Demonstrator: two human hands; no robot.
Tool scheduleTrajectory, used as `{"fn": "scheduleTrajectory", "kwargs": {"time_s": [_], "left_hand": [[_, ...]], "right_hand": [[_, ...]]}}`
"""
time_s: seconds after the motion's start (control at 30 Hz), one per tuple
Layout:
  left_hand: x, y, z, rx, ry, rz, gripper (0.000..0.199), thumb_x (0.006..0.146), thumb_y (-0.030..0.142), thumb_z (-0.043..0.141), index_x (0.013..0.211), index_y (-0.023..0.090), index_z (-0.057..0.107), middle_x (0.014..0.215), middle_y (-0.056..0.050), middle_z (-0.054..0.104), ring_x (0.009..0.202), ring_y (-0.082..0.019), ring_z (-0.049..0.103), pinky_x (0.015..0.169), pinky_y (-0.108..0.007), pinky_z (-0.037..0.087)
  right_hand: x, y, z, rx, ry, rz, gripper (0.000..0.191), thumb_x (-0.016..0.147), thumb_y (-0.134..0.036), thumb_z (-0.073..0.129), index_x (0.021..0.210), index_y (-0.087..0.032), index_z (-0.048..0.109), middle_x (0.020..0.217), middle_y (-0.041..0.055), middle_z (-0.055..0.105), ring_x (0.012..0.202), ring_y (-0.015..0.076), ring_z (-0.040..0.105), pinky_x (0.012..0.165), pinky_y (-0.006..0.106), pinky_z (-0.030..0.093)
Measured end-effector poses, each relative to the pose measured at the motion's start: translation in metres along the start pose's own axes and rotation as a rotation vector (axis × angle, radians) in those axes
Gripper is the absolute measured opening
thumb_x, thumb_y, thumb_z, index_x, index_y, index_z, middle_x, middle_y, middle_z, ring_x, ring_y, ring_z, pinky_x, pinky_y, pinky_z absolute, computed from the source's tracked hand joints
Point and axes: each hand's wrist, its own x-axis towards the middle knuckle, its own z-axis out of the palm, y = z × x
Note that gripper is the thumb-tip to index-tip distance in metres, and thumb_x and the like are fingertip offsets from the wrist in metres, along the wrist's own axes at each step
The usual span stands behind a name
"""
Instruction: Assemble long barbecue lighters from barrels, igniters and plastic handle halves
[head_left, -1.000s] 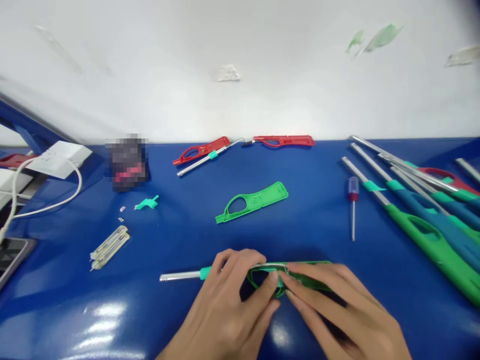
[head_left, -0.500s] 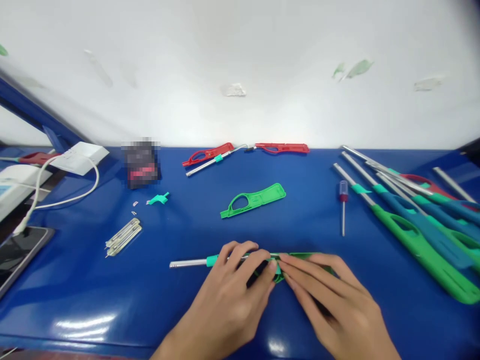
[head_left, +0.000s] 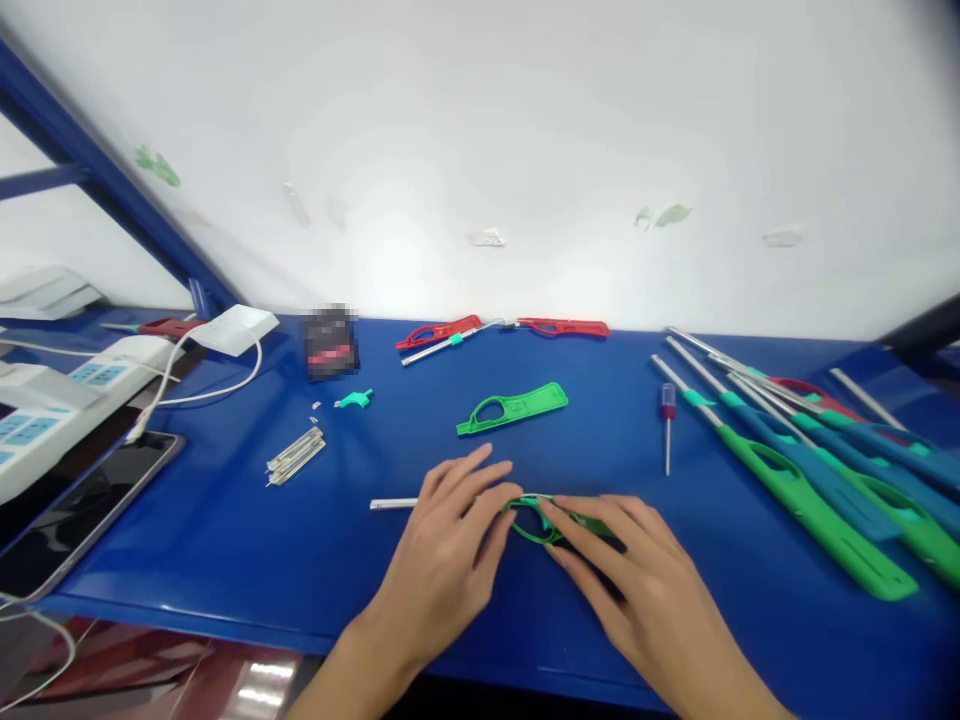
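Observation:
An opened green stick lighter [head_left: 534,537] lies low on the blue table, its metal tube [head_left: 394,504] pointing left. My left hand [head_left: 450,535] covers the front of its handle, thumb and index finger pinching the edge of the trigger loop while the other fingers are raised. From the other side, my right hand [head_left: 634,560] holds the handle, with fingertips pressing on the teal trigger piece inside. Both hands hide much of the handle. Beyond them sits a separate green handle half [head_left: 517,406], hollow side up.
Several finished-looking stick lighters [head_left: 795,480] are piled at right, beside a small screwdriver [head_left: 667,425]. Red lighter parts [head_left: 562,327] lie along the wall. At left are a teal trigger [head_left: 356,399], clear fuel tanks [head_left: 296,457], a phone [head_left: 90,510] and a power strip [head_left: 75,400].
The head view has shifted, showing more wall and the table's front edge. The black piece under my left hand is out of sight, and that hand's upper fingers have lifted. Both hands stay at the lighter.

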Motion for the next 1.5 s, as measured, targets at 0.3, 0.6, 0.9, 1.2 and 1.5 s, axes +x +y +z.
{"fn": "scheduleTrajectory", "kwargs": {"time_s": [0.3, 0.6, 0.9, 1.2, 1.5], "left_hand": [[-0.007, -0.017, -0.004, 0.015, -0.003, -0.09, 0.017, 0.103, 0.009, 0.065, 0.111, 0.019, 0.076, 0.103, -0.004, 0.073, 0.098, -0.022, 0.066, 0.085, -0.04, 0.057], [-0.011, -0.021, -0.011, 0.122, -0.09, -0.019, 0.028, 0.101, 0.004, 0.061, 0.125, 0.018, 0.069, 0.11, -0.004, 0.068, 0.1, -0.021, 0.068, 0.084, -0.038, 0.061], [-0.007, -0.026, -0.016, 0.207, -0.162, 0.041, 0.022, 0.104, 0.027, 0.069, 0.123, 0.016, 0.068, 0.111, -0.006, 0.071, 0.094, -0.019, 0.071, 0.082, -0.037, 0.064], [-0.01, -0.023, -0.015, 0.216, -0.166, 0.031, 0.024, 0.105, 0.031, 0.069, 0.124, 0.016, 0.068, 0.112, -0.006, 0.071, 0.094, -0.019, 0.071, 0.082, -0.037, 0.064], [-0.007, -0.014, -0.019, 0.143, -0.186, -0.034, 0.021, 0.105, 0.03, 0.068, 0.119, 0.015, 0.069, 0.109, -0.006, 0.071, 0.092, -0.019, 0.071, 0.08, -0.036, 0.064]], "right_hand": [[0.0, 0.002, 0.004, -0.005, -0.001, -0.039, 0.037, 0.113, -0.029, 0.053, 0.15, -0.026, 0.058, 0.127, 0.0097, 0.067, 0.113, 0.0258, 0.065, 0.092, 0.044, 0.062], [0.006, 0.015, 0.002, 0.002, -0.01, -0.138, 0.031, 0.111, -0.026, 0.055, 0.14, -0.025, 0.065, 0.124, 0.0109, 0.068, 0.113, 0.0264, 0.068, 0.092, 0.045, 0.063], [0.006, 0.015, 0.002, -0.008, -0.019, -0.154, 0.031, 0.107, -0.022, 0.065, 0.138, -0.022, 0.062, 0.127, 0.0081, 0.065, 0.109, 0.0234, 0.067, 0.091, 0.043, 0.063], [0.004, 0.023, 0.014, -0.048, 0.087, -0.179, 0.031, 0.104, -0.019, 0.068, 0.135, -0.021, 0.064, 0.138, 0.0098, 0.061, 0.123, 0.0279, 0.063, 0.097, 0.047, 0.061], [0.0, 0.033, 0.02, -0.027, 0.091, -0.186, 0.029, 0.106, -0.033, 0.07, 0.132, -0.02, 0.065, 0.135, 0.0103, 0.064, 0.115, 0.0255, 0.067, 0.097, 0.046, 0.061]]}}
